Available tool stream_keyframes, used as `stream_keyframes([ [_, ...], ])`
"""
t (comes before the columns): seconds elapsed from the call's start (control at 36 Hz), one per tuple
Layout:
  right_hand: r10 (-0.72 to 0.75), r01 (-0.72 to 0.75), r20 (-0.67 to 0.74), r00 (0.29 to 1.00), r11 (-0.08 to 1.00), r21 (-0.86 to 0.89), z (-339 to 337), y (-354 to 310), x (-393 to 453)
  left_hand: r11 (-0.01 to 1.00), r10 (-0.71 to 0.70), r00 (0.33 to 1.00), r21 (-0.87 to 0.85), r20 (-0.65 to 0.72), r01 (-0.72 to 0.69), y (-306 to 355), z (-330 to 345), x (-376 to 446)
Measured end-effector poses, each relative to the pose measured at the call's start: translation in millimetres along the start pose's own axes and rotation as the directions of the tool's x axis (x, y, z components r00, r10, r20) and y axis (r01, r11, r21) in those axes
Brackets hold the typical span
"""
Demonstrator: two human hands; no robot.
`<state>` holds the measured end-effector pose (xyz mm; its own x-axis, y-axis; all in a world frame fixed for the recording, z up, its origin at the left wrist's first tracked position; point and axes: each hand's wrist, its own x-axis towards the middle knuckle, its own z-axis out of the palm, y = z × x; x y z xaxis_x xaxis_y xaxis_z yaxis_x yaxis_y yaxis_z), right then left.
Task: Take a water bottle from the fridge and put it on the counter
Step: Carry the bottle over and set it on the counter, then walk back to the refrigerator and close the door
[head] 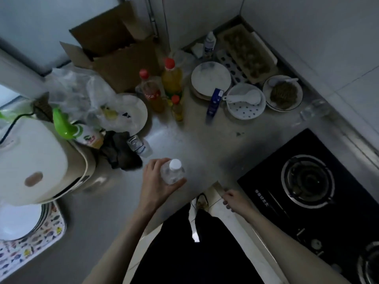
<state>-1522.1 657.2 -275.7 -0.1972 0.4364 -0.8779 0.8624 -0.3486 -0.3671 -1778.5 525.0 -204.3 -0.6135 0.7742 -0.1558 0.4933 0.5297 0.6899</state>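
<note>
Your left hand [158, 184] is wrapped around the water bottle [172, 173], fingers curled on its far side and thumb on the near side, white cap up. The bottle stands upright over the bare grey counter [205, 144] near its front edge; you can't tell if its base touches the surface. Your right hand [232, 199] is at the counter's corner edge beside the black gas stove [307, 191], fingers loosely curled with nothing in them. Just beyond the bottle a second clear bottle [140, 146] lies next to a dark cloth [120, 152]. Further back are three red-capped bottles [171, 78], a blue carton [214, 100], white plates [211, 77] and a cardboard box [114, 52]. A white rice cooker [34, 160] sits far left.
</note>
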Motion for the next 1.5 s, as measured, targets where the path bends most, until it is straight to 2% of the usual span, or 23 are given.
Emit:
stream_keyframes([
  [0.11, 0.067, -0.072, -0.067, 0.995, 0.995, -0.067, -5, 1, 7, 0.997, 0.074, 0.997, 0.001, 0.030, -0.074, 2, 13, 58],
  [0.22, 0.114, -0.144, -0.176, 0.978, 0.976, -0.165, -7, 5, 6, 0.996, 0.076, 0.996, -0.044, 0.051, -0.074, 10, 29, 113],
  [0.36, 0.157, -0.182, -0.257, 0.954, 0.980, -0.078, -7, 12, 6, 0.997, 0.081, 0.989, -0.009, 0.120, -0.081, 24, 49, 161],
  [0.56, 0.214, -0.224, -0.238, 0.947, 0.974, -0.018, -5, 28, -3, 1.000, -0.022, 0.991, 0.019, 0.134, 0.019, 41, 69, 185],
  [0.69, 0.232, -0.232, -0.189, 0.954, 0.972, 0.021, 2, 38, -16, 0.998, -0.058, 0.994, -0.004, 0.093, 0.058, 45, 72, 176],
  [0.81, 0.243, -0.228, -0.169, 0.955, 0.969, 0.099, 3, 48, -40, 0.975, -0.175, 0.971, -0.104, 0.164, 0.194, 50, 71, 175],
  [0.86, 0.253, -0.225, -0.167, 0.953, 0.959, 0.172, 4, 60, -55, 0.922, -0.293, 0.922, -0.182, 0.252, 0.343, 50, 71, 171],
  [0.89, 0.263, -0.221, -0.177, 0.948, 0.949, 0.225, 5, 68, -63, 0.874, -0.370, 0.871, -0.196, 0.322, 0.444, 49, 72, 167],
  [0.94, 0.303, -0.221, -0.207, 0.930, 0.913, 0.343, 9, 88, -80, 0.760, -0.531, 0.689, -0.082, 0.493, 0.645, 47, 74, 153],
  [1.0, 0.372, -0.235, -0.232, 0.899, 0.856, 0.460, 19, 113, -101, 0.712, -0.575, 0.534, 0.058, 0.620, 0.699, 45, 79, 132],
  [1.08, 0.513, -0.264, -0.221, 0.829, 0.709, 0.654, 49, 158, -133, 0.810, -0.500, 0.455, 0.213, 0.737, 0.546, 54, 105, 84],
  [1.14, 0.581, -0.286, -0.185, 0.793, 0.622, 0.729, 73, 180, -146, 0.869, -0.467, 0.368, 0.342, 0.804, 0.357, 62, 124, 49],
  [1.17, 0.627, -0.290, -0.147, 0.765, 0.539, 0.791, 92, 201, -163, 0.890, -0.455, 0.291, 0.415, 0.842, 0.190, 77, 143, 21],
  [1.22, 0.668, -0.279, -0.100, 0.738, 0.436, 0.855, 117, 216, -178, 0.864, -0.487, 0.159, 0.500, 0.859, -0.054, 91, 163, -15],
  [1.28, 0.717, -0.285, -0.021, 0.697, 0.303, 0.909, 147, 231, -194, 0.826, -0.495, 0.068, 0.494, 0.866, -0.272, 105, 186, -47],
  [1.36, 0.739, -0.260, 0.115, 0.664, 0.083, 0.962, 211, 264, -227, 0.700, -0.410, 0.036, 0.340, 0.912, -0.629, 141, 216, -114],
  [1.39, 0.738, -0.236, 0.146, 0.659, 0.018, 0.972, 233, 272, -233, 0.653, -0.362, 0.018, 0.267, 0.932, -0.709, 152, 228, -133],
  [1.44, 0.735, -0.202, 0.198, 0.649, -0.085, 0.976, 267, 290, -246, 0.593, -0.296, -0.001, 0.183, 0.955, -0.785, 172, 246, -174],
  [1.5, 0.722, -0.168, 0.230, 0.653, -0.158, 0.973, 294, 309, -257, 0.585, -0.269, 0.012, 0.173, 0.963, -0.793, 182, 265, -215],
])
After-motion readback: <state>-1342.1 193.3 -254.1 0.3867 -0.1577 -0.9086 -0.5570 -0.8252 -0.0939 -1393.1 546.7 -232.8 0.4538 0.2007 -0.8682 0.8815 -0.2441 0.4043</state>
